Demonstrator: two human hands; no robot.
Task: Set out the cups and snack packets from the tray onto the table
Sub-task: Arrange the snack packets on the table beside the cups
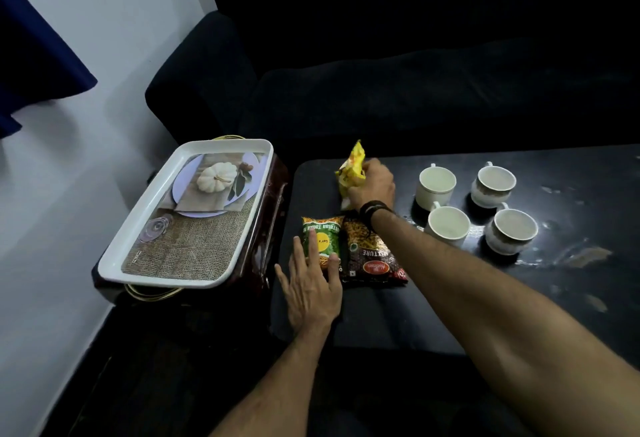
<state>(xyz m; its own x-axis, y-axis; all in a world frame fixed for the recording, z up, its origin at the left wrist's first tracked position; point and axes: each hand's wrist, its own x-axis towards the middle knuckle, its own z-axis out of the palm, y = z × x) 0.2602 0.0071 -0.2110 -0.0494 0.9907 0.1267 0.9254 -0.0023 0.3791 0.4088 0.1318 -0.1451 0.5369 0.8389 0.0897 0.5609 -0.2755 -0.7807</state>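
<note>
My right hand (374,184) grips a yellow snack packet (352,172), held upright near the far left of the black table (450,315). My left hand (311,284) lies flat with straight fingers on a green snack packet (320,239) lying on the table. A dark red-brown snack packet (372,256) lies right beside the green one, partly under my right forearm. Several white cups filled with a pale drink stand together on the table at the right, among them one cup (437,184) at the far left of the group and another cup (512,230) at the near right.
A white tray (138,256) with a printed pumpkin picture and gold handles sits on a dark brown stand left of the table, with nothing on it. A black sofa (415,66) runs behind the table. A white wall is at the left.
</note>
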